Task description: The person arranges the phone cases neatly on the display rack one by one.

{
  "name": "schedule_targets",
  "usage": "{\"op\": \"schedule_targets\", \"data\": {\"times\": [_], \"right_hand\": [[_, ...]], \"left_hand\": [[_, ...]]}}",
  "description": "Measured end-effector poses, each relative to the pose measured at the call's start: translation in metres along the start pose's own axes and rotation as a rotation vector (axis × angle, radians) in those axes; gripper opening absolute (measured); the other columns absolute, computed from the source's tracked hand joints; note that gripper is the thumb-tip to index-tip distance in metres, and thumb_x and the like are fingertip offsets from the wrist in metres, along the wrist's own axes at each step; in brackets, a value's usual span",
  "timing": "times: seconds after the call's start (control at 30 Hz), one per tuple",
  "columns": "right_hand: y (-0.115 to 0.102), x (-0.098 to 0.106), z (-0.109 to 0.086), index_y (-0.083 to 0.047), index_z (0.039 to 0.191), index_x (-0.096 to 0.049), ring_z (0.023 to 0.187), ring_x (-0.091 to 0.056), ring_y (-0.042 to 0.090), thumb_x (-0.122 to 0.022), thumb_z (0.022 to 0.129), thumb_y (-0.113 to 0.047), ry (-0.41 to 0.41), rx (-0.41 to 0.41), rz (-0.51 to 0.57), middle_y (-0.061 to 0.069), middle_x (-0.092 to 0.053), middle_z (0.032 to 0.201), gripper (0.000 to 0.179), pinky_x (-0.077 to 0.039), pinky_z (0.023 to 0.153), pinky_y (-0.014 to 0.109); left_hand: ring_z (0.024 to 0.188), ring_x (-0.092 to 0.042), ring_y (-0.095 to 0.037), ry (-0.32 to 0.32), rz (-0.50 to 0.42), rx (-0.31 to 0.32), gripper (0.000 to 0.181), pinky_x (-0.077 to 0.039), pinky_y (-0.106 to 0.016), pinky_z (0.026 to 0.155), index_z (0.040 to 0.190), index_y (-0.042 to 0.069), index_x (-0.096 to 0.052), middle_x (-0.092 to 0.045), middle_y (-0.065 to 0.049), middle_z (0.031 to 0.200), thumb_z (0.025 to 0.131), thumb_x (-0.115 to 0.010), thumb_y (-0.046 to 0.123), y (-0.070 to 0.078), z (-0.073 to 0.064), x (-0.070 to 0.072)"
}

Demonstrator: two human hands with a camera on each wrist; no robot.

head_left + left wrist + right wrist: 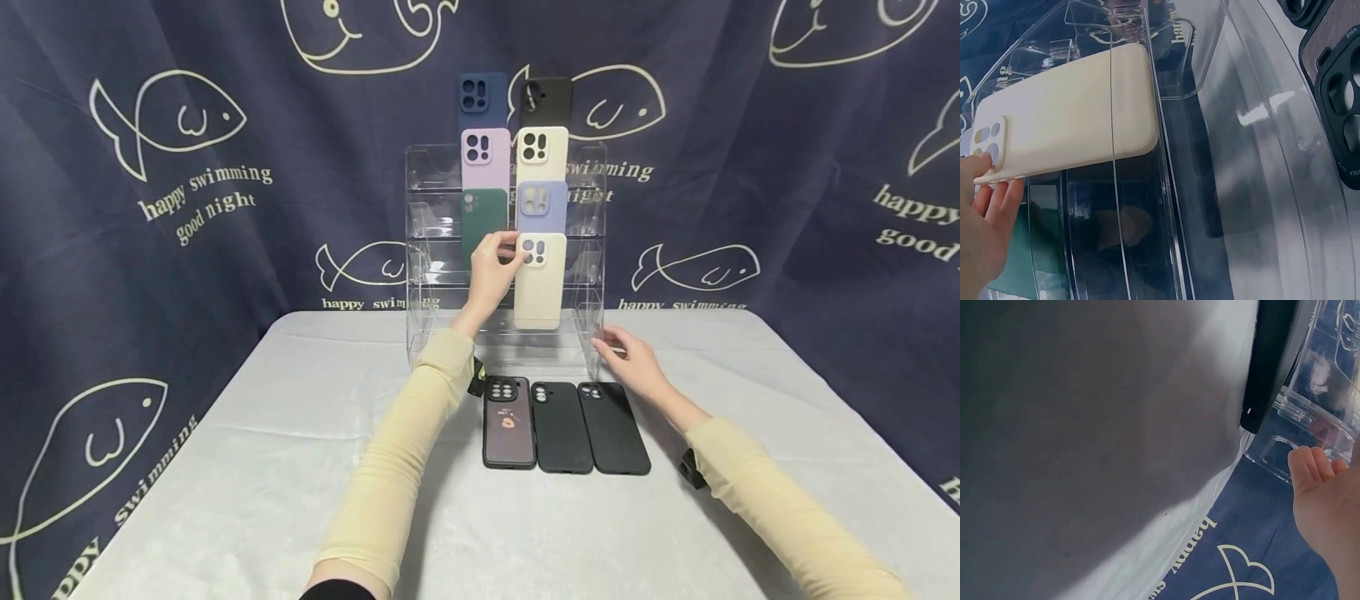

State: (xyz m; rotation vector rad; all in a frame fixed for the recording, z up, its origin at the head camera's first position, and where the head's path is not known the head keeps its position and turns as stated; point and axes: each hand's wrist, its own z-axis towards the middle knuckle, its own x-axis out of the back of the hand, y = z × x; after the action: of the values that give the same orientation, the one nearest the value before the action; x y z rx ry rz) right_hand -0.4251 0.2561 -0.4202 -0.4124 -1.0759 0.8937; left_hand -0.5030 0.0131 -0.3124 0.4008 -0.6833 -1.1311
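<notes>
In the head view my left hand (492, 271) pinches the upper left corner of a cream phone case (538, 296), which stands upright on a low tier of a clear display stand (581, 358). From the left wrist, the thumb lies over the camera cutouts and the fingers are behind the case's edge. My right hand (636, 362) is at the stand's lower right side, its fingertips right at the clear side panel. The right wrist view shows these fingers (1305, 465) fairly straight against the panel. A lavender-blue case (553, 210) stands just behind the cream one.
Higher tiers hold a navy case (491, 117), a black case (555, 104), a lilac case (487, 171), another cream case (553, 167) and a green case (480, 212). Three dark cases (564, 429) lie in a row on the white-covered table (300, 483). A patterned curtain (225, 233) hangs behind.
</notes>
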Motion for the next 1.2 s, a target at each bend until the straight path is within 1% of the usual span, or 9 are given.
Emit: {"op": "schedule_targets", "data": {"times": [0.17,0.37,0.6,0.77,0.9,1.03,1.2], "right_hand": [[0.001,0.000,0.000,0.008,0.127,-0.050,0.109,-0.059,0.038,-0.055,0.095,-0.024,0.002,-0.006,-0.003,0.027,-0.061,0.116,0.046,-0.051,0.094,0.043],[0.002,0.000,0.001,0.008,0.128,-0.048,0.111,-0.057,0.040,-0.055,0.096,-0.023,-0.005,-0.004,0.006,0.029,-0.059,0.117,0.046,-0.049,0.096,0.045],[0.002,0.001,0.001,0.010,0.128,-0.048,0.111,-0.056,0.041,-0.054,0.096,-0.023,-0.010,0.011,0.011,0.030,-0.058,0.118,0.046,-0.048,0.096,0.047],[0.005,0.001,0.003,0.008,0.128,-0.049,0.110,-0.058,0.039,-0.055,0.095,-0.025,-0.004,0.003,-0.001,0.028,-0.060,0.118,0.047,-0.049,0.095,0.045],[0.005,0.001,0.003,0.008,0.129,-0.049,0.110,-0.058,0.038,-0.055,0.095,-0.027,-0.005,0.006,-0.006,0.028,-0.060,0.118,0.048,-0.050,0.095,0.046],[0.004,0.000,0.003,0.008,0.129,-0.048,0.110,-0.058,0.039,-0.054,0.096,-0.027,-0.011,0.008,-0.006,0.029,-0.059,0.118,0.049,-0.050,0.095,0.047],[0.003,-0.001,0.003,0.010,0.128,-0.048,0.109,-0.058,0.040,-0.054,0.096,-0.025,-0.003,0.022,-0.005,0.029,-0.059,0.117,0.048,-0.050,0.093,0.045]], "left_hand": [[0.087,-0.066,-0.024,0.000,0.017,0.016,0.036,-0.055,-0.017,0.075,0.116,0.000,-0.060,-0.061,-0.014,0.111,0.083,-0.071,0.010,-0.003,-0.003,0.002],[0.088,-0.066,-0.024,-0.015,0.020,0.038,0.036,-0.057,-0.018,0.071,0.117,0.001,-0.059,-0.062,-0.016,0.109,0.084,-0.069,0.008,-0.005,-0.008,0.010],[0.091,-0.065,-0.022,-0.068,0.020,0.040,0.033,-0.056,-0.021,0.078,0.115,0.001,-0.061,-0.065,-0.013,0.107,0.084,-0.069,0.011,-0.003,-0.017,0.019],[0.098,-0.065,-0.023,-0.138,0.004,0.044,0.034,-0.056,-0.024,0.086,0.117,0.001,-0.060,-0.065,-0.014,0.109,0.086,-0.068,0.012,0.000,-0.029,0.027],[0.106,-0.063,-0.023,-0.190,0.003,0.055,0.037,-0.053,-0.026,0.092,0.120,0.000,-0.059,-0.064,-0.014,0.115,0.087,-0.067,0.014,-0.002,-0.040,0.034],[0.110,-0.061,-0.026,-0.221,0.011,0.061,0.040,-0.052,-0.028,0.096,0.123,-0.001,-0.057,-0.061,-0.015,0.119,0.087,-0.067,0.014,-0.007,-0.052,0.041],[0.109,-0.061,-0.028,-0.245,-0.006,0.084,0.045,-0.052,-0.030,0.095,0.126,0.000,-0.054,-0.060,-0.016,0.122,0.086,-0.068,0.013,-0.013,-0.066,0.048]]}}
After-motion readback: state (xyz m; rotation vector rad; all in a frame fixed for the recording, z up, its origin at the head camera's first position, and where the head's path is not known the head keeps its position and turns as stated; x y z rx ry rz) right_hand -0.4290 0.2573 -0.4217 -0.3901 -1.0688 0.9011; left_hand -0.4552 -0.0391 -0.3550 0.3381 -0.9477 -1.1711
